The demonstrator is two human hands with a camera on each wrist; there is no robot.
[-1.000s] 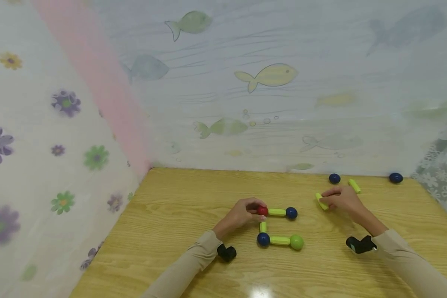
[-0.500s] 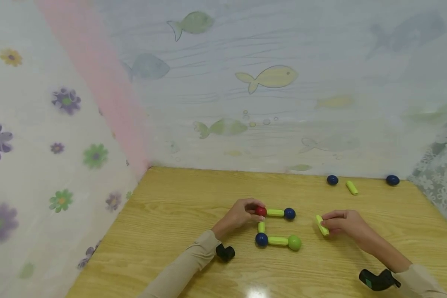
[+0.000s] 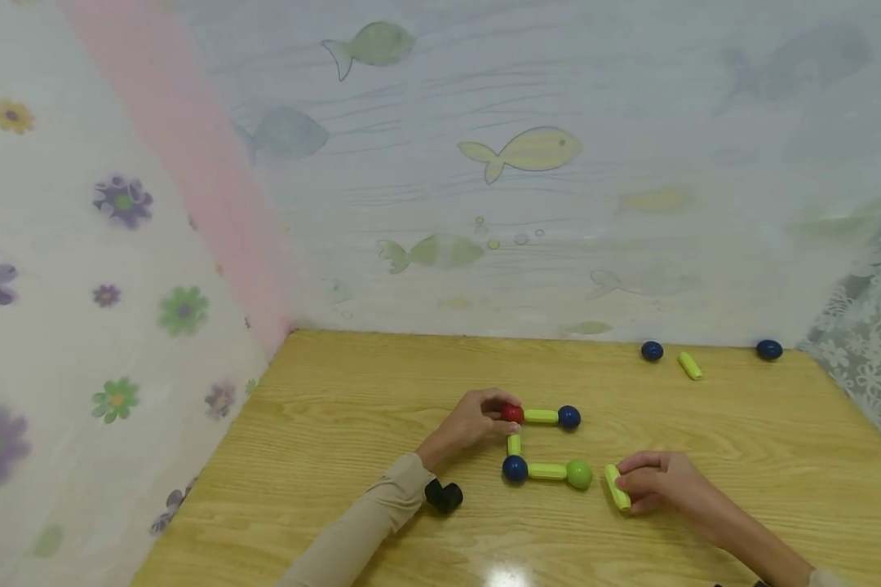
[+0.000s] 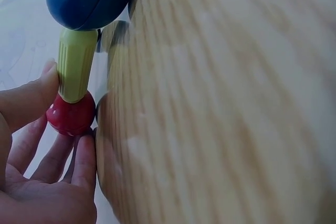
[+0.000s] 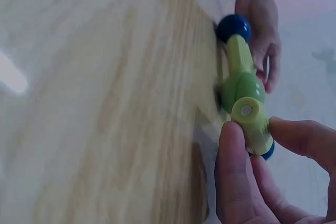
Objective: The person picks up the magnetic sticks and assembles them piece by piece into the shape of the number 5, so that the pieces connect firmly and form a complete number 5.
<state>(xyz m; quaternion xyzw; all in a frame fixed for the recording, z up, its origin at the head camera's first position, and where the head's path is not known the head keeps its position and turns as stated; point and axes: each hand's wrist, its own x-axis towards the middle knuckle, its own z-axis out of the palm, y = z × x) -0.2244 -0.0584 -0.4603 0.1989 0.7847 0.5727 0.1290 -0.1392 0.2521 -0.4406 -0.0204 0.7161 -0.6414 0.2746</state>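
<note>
My left hand pinches a red ball, the upper left corner of a joined shape of balls and ribbed yellow-green rods. From the red ball one rod runs right to a blue ball; another runs down to a second blue ball. A third rod links that one to a green ball. Just right of the green ball, my right hand pinches a loose magnetic rod between thumb and fingers. In the right wrist view this rod shows a round metal end.
Near the table's back edge lie a blue ball, a yellow-green rod and another blue ball. A fish-patterned covering rises behind the wooden table. A flowered one stands at left.
My right hand has brought the loose rod from the back of the table toward me and slightly left, near the green ball. The left hand keeps its hold on the red ball.
</note>
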